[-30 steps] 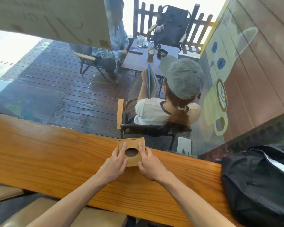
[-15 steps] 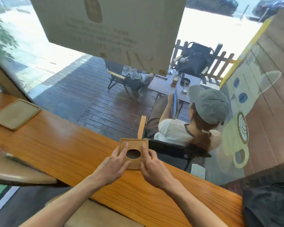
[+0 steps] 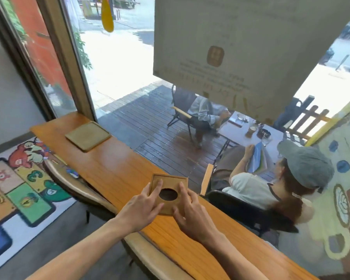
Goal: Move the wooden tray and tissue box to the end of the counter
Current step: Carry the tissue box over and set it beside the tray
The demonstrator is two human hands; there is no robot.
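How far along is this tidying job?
Roughly halfway, it seems. The wooden tray already lies near the far end of the counter. The left hand and right hand hold the tissue box mid-counter; it must yet travel to the tray.

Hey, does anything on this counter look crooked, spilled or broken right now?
Nothing spilled or damaged. The tissue box sits turned at an angle to the counter edge, with the left hand and right hand gripping its sides. The wooden tray lies flat near the far end, also slightly rotated.

Bare counter (image 3: 117, 170) up to tray (image 3: 88, 136)
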